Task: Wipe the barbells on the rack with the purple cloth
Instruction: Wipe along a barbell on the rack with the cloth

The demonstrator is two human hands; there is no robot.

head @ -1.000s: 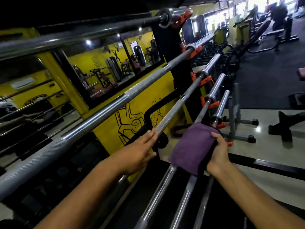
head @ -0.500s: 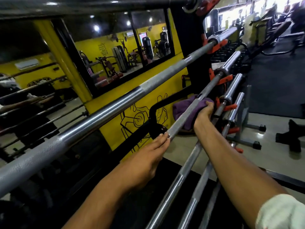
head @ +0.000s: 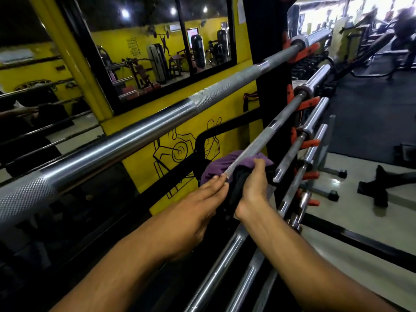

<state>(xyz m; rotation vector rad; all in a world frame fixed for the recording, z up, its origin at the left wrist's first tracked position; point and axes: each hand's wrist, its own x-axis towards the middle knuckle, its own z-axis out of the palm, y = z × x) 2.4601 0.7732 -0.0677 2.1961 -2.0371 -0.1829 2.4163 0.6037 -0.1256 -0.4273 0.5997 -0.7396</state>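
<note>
Several steel barbells lie side by side on a black rack with orange hooks (head: pixel 304 104). The purple cloth (head: pixel 217 165) is wrapped around the second barbell (head: pixel 265 134) from below. My right hand (head: pixel 252 188) grips the cloth around that bar, thumb on top. Beside it on the left, my left hand (head: pixel 195 212) has its fingers lying straight, and the fingertips touch the same bar and the cloth's edge. The thick top barbell (head: pixel 126 140) runs diagonally across the view above both hands.
Two lower barbells (head: pixel 292 183) lie close to the right of my right hand. A yellow wall with a mirror (head: pixel 157 52) is behind the rack. Gym machines and a dark mat (head: pixel 371 113) fill the far right, with a black floor stand (head: pixel 380 188) on pale tiles.
My right hand has slid the cloth back along the second barbell toward me, ending beside my left hand. The left hand stays on that bar. The camera moved closer.
</note>
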